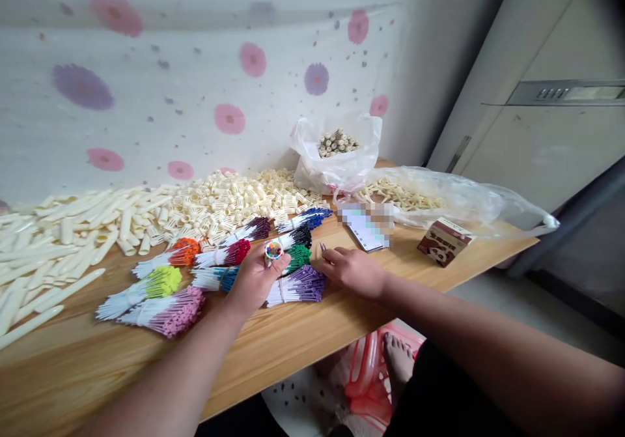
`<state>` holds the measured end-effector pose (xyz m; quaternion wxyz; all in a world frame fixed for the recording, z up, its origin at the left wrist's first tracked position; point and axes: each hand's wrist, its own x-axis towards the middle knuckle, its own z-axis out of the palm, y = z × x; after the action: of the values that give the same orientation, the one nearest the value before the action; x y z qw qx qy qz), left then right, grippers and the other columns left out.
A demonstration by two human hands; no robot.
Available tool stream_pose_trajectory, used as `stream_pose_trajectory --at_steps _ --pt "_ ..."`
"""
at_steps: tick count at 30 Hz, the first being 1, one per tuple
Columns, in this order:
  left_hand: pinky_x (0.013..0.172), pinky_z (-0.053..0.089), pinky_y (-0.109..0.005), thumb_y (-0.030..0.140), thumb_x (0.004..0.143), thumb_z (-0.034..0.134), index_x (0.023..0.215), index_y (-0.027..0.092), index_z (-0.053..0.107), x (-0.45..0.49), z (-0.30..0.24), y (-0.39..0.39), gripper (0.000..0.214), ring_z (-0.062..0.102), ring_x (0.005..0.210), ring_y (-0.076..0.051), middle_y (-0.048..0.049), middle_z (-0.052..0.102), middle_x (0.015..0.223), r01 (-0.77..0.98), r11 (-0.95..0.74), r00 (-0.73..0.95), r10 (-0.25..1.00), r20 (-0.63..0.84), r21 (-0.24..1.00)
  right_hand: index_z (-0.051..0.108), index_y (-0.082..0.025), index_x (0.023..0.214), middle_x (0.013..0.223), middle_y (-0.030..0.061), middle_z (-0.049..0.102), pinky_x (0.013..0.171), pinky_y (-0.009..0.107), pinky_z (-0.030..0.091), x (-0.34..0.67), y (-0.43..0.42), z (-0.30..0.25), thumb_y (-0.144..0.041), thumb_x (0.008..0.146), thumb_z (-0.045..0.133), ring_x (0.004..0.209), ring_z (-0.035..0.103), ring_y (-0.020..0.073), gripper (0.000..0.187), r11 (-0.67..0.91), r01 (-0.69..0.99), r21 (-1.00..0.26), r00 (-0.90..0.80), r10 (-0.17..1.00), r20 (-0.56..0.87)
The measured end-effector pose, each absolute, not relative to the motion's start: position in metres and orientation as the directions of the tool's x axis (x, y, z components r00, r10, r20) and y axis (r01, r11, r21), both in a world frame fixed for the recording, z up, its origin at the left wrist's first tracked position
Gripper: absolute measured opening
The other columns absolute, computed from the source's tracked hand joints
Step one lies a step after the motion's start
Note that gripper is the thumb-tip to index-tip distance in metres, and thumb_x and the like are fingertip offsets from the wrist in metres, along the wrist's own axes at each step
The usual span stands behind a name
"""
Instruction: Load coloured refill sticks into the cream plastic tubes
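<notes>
My left hand (258, 279) is closed round a white multi-colour pen barrel (268, 261), its open end turned up and showing several coloured tips inside. To its right, just past the green refill bundle (299, 258), my right hand (349, 269) pinches a small thin piece (323, 247) whose kind I cannot make out. Rubber-banded refill bundles lie around my left hand: purple (297, 286), pink (168, 310), yellow (141, 290), orange (168, 258), red (222, 254), light blue (215, 279), black (293, 238), dark blue (305, 219) and maroon (247, 230).
Long cream barrels (88, 228) and shorter cream parts (234, 196) are heaped along the wall. Behind stand a plastic bag of pen parts (336, 150) and a clear bag of small pieces (405, 193). A phone (366, 227) and a small brown box (443, 243) rest on the wooden table (97, 372).
</notes>
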<state>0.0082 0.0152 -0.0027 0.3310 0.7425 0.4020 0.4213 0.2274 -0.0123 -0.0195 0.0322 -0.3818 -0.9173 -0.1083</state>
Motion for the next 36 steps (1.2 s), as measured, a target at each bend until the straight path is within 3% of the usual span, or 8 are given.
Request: stream_pose_trajectory --at_steps 4,8,11,16,21,24,28,36 --pt "0.054 0.033 -0.024 0.036 0.082 0.053 0.063 0.018 0.047 0.008 -0.005 0.016 0.027 0.038 0.055 -0.011 0.0043 0.041 0.058 0.333 -0.465 0.33 0.872 0.36 0.821 0.06 -0.018 0.104 0.111 0.01 0.06 0.078 0.028 0.046 0.251 -0.006 -0.019 -0.019 0.094 0.04 0.092 0.058 0.0171 0.023 0.626 0.776 0.077 -0.63 0.766 0.125" --pt "0.057 0.035 -0.025 0.036 0.083 0.053 0.064 0.018 0.048 0.007 -0.008 0.016 0.027 0.042 0.059 -0.012 0.0032 0.045 0.061 0.352 -0.48 0.339 0.865 0.368 0.804 0.057 -0.015 0.115 0.115 0.0125 0.06 0.084 0.027 0.042 0.301 0.005 0.002 -0.012 0.092 0.034 0.1 0.057 0.0186 0.033 0.184 0.983 0.02 -0.185 0.968 0.168" --pt "0.056 0.035 -0.024 0.037 0.083 0.053 0.063 0.018 0.047 0.007 -0.009 0.016 0.028 0.041 0.057 -0.012 0.0033 0.044 0.059 0.352 -0.482 0.355 0.862 0.362 0.802 0.063 -0.007 0.099 0.099 0.0187 0.065 0.076 0.03 0.043 0.336 0.016 0.013 -0.006 0.084 0.04 0.09 0.061 0.0235 0.028 -0.028 0.999 0.044 0.022 0.992 0.124" --pt "0.054 0.033 -0.023 0.037 0.083 0.052 0.064 0.019 0.048 0.008 -0.007 0.015 0.027 0.04 0.055 -0.012 0.004 0.042 0.057 0.352 -0.484 0.369 0.858 0.356 0.801 0.064 -0.009 0.089 0.092 0.0135 0.066 0.07 0.029 0.044 0.349 0.034 0.012 -0.011 0.085 0.049 0.082 0.062 0.0191 0.016 -0.161 0.984 0.076 0.161 0.987 0.011" --pt "0.051 0.033 -0.023 0.035 0.08 0.054 0.061 0.019 0.047 0.008 -0.005 0.016 0.026 0.039 0.053 -0.011 0.0043 0.041 0.055 0.346 -0.483 0.361 0.86 0.362 0.804 0.063 -0.012 0.091 0.092 0.0079 0.066 0.07 0.029 0.044 0.34 0.046 0.016 -0.022 0.088 0.05 0.081 0.06 0.0162 0.016 -0.134 0.989 0.058 0.138 0.988 -0.064" --pt "0.052 0.033 -0.023 0.034 0.08 0.054 0.064 0.019 0.049 0.007 -0.004 0.017 0.023 0.041 0.054 -0.012 0.0037 0.045 0.057 0.351 -0.477 0.341 0.866 0.365 0.806 0.065 -0.016 0.091 0.092 0.007 0.067 0.063 0.024 0.038 0.337 0.046 0.025 -0.017 0.08 0.056 0.079 0.059 0.0167 0.014 -0.036 0.999 0.005 0.036 0.99 -0.136" --pt "0.053 0.033 -0.023 0.035 0.081 0.053 0.062 0.019 0.047 0.006 -0.004 0.017 0.026 0.04 0.054 -0.011 0.0044 0.042 0.056 0.362 -0.482 0.371 0.86 0.351 0.798 0.064 -0.018 0.092 0.09 0.0034 0.067 0.057 0.022 0.034 0.336 0.042 0.032 -0.022 0.065 0.071 0.075 0.057 0.0154 0.028 0.076 0.996 -0.045 -0.085 0.967 -0.241" --pt "0.055 0.034 -0.024 0.036 0.081 0.054 0.063 0.019 0.046 0.007 -0.005 0.015 0.027 0.041 0.056 -0.012 0.0039 0.043 0.057 0.347 -0.459 0.366 0.869 0.333 0.818 0.065 -0.016 0.085 0.079 0.0038 0.065 0.054 0.023 0.03 0.335 0.046 0.021 -0.019 0.064 0.071 0.067 0.054 0.0146 0.022 0.037 0.999 -0.038 -0.045 0.974 -0.222"
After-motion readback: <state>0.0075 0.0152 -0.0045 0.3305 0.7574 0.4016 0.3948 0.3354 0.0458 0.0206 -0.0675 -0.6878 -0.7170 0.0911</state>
